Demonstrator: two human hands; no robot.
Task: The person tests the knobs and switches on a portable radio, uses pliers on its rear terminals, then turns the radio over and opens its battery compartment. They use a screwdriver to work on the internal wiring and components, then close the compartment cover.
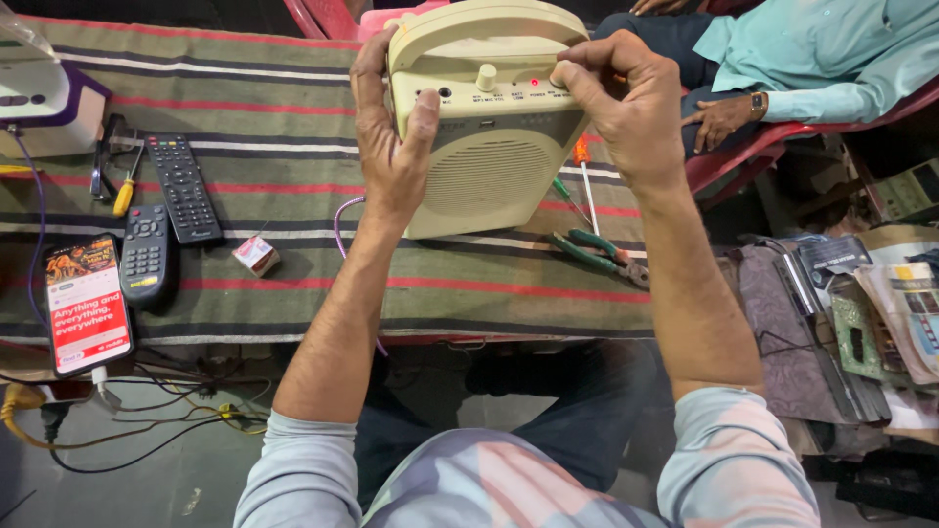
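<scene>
Your left hand (391, 147) clamps the cream speaker (486, 127) upright over the striped cloth (274, 127) while your right hand (626, 108) pinches its top knob; it looks light, rigid plastic, best gripped by its sides.

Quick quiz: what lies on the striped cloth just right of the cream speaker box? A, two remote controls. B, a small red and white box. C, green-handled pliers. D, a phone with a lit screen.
C: the green-handled pliers lie on the striped cloth right of the cream speaker box; the remotes, phone and small box all lie to its left.
</scene>
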